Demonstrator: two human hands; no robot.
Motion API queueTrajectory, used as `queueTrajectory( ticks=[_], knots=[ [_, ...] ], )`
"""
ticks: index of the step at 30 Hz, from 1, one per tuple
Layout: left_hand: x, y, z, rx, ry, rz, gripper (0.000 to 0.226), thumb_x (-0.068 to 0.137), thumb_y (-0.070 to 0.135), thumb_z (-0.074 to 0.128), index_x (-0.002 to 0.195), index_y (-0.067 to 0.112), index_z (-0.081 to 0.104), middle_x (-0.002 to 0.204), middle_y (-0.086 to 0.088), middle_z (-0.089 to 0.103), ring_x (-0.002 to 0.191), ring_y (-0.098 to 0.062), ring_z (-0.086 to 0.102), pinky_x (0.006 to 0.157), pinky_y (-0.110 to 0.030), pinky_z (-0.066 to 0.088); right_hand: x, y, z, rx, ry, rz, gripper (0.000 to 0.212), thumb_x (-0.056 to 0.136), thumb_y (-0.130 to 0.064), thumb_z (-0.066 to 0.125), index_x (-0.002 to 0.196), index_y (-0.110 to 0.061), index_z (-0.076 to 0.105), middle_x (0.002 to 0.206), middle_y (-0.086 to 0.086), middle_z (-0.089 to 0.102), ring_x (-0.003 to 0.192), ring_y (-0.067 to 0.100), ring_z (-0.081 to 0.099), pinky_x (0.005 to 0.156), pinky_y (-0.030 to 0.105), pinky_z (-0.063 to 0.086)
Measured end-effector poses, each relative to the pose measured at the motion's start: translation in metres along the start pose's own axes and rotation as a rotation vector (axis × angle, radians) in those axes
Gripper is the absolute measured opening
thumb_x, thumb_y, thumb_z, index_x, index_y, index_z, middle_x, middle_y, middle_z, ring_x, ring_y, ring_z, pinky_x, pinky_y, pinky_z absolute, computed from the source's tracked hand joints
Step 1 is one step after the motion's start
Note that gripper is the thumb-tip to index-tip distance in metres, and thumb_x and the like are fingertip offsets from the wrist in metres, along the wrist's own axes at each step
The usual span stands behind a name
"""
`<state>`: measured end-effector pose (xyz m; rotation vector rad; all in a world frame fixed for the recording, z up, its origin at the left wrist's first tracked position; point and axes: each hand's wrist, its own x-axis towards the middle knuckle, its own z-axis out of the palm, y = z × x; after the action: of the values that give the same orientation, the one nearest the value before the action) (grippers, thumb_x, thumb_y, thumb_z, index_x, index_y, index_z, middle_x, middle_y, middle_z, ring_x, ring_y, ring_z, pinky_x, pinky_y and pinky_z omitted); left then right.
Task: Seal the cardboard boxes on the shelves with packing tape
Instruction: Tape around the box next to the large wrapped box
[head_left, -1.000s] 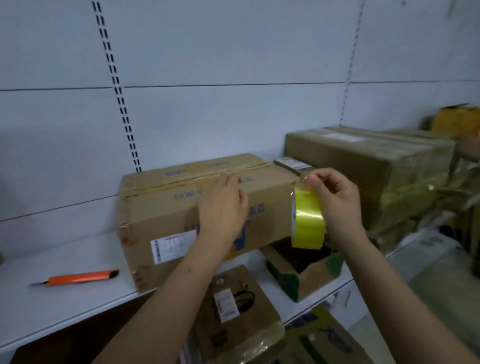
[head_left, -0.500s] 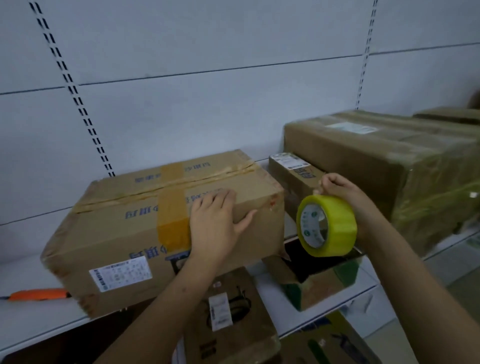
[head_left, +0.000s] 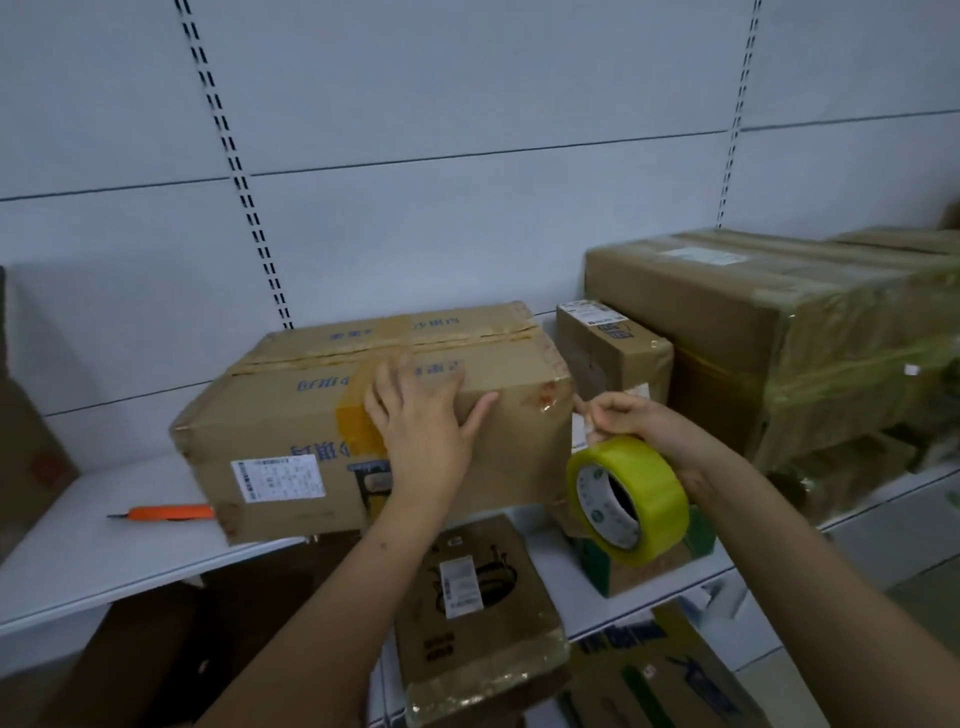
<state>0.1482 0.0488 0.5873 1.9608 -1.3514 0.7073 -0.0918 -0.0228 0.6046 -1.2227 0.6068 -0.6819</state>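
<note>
My left hand lies flat, fingers spread, on the front top edge of the cardboard box at the shelf's centre, I judge to steady it for taping. My right hand grips one roll of yellow packing tape, fingers pinching what seems its loose end, at 3 o'clock from the box. One orange box cutter rests at 9 o'clock. Two more boxes, a small carton and a large wrapped box, sit toward 2 o'clock.

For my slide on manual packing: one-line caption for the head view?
Left hand pressing on a cardboard box on the shelf while the right hand grips a yellow tape roll.
</note>
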Motion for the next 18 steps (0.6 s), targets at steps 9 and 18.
queueTrajectory(
  ticks=[9, 18],
  knots=[
    [-0.048, -0.012, -0.065, -0.250, -0.233, -0.139, 0.060, 0.090, 0.074, 0.037, 0.127, 0.031, 0.057, 0.152, -0.002, 0.040, 0.148, -0.037, 0.006, 0.109, -0.079, 0.000, -0.098, 0.031, 0.071, -0.133, 0.066, -0.081, 0.017, 0.083, -0.013, 0.062, 0.089, 0.003, 0.065, 0.077, 0.013, 0.063, 0.089, 0.033, 0.061, 0.093, 0.043, 0.047],
    [-0.038, -0.058, -0.102, -0.551, -0.356, 0.131, 0.053, 0.087, 0.077, 0.029, 0.109, 0.040, 0.061, 0.148, 0.005, 0.049, 0.149, -0.024, 0.019, 0.120, -0.053, 0.016, -0.136, 0.033, 0.146, -0.155, -0.187, -0.230, 0.020, 0.079, -0.029, 0.077, 0.077, -0.012, 0.067, 0.100, 0.045, 0.058, 0.118, 0.012, 0.061, 0.100, 0.031, 0.044]
  ],
)
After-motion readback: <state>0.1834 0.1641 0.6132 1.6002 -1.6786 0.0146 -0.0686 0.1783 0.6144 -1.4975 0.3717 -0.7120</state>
